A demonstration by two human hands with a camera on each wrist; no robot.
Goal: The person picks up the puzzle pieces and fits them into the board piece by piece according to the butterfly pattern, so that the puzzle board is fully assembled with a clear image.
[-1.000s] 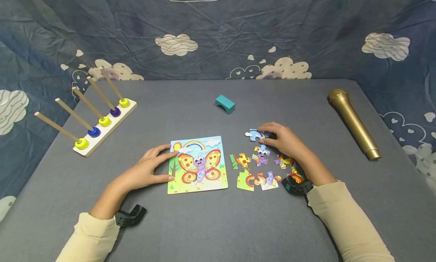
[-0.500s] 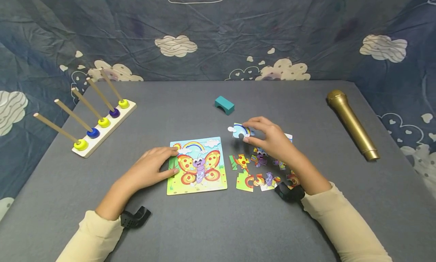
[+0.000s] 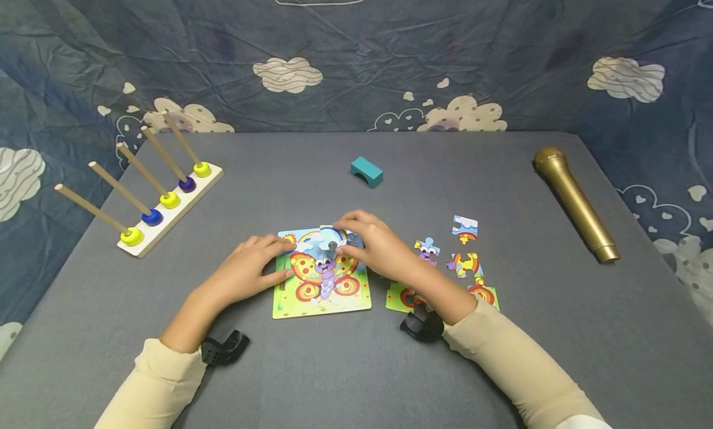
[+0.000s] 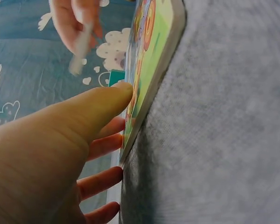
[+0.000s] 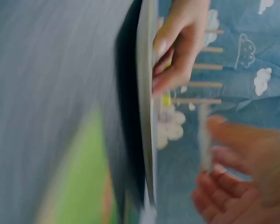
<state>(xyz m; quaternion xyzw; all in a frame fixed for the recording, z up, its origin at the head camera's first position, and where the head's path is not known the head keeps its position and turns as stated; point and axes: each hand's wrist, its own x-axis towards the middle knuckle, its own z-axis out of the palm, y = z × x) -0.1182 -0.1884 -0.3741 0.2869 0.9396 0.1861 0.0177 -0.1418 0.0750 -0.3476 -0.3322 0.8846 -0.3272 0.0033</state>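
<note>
A square puzzle board (image 3: 323, 298) printed with a butterfly and a rainbow lies on the grey table. My left hand (image 3: 242, 271) rests on its left edge, thumb (image 4: 116, 95) and fingertips touching the board. Over the board's upper part, my right hand (image 3: 384, 249) pinches a blue jigsaw piece (image 3: 330, 237) between thumb and fingers. In the right wrist view that piece (image 5: 204, 140) is seen edge-on, apart from the board's surface. Several loose jigsaw pieces (image 3: 465, 228) lie right of the board, some hidden under my right forearm.
At the left stands a white peg base (image 3: 167, 221) with wooden rods and yellow and blue rings. A teal arched block (image 3: 366, 171) sits behind the board. A gold microphone (image 3: 576, 203) lies at the right, and a cloud-patterned cloth (image 3: 356, 57) hangs behind the table.
My right hand has carried the blue jigsaw piece leftward from the loose pieces to above the board. My left hand has stayed at the board's left edge with only a slight shift.
</note>
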